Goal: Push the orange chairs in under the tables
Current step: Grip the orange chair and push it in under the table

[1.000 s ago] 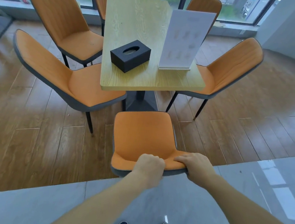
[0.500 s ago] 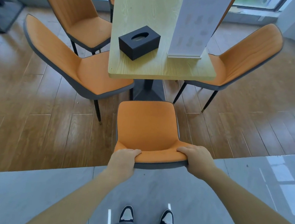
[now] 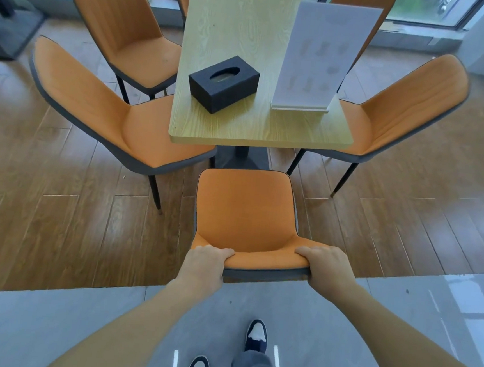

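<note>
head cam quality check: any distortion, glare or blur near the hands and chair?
Head view: wide-angle bowing at the edges, floor planks curve outward; soft daylight from the windows, weak shadows; pale window reflections on the grey floor at right; left hand, right hand and held chair sharp; frame corners slightly smeared.

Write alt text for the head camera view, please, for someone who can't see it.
Two bare hands, left hand and right hand, grip the backrest top of an orange chair facing a wooden table. A black tissue box and white menu stand sit on it; other orange chairs surround it.
</note>
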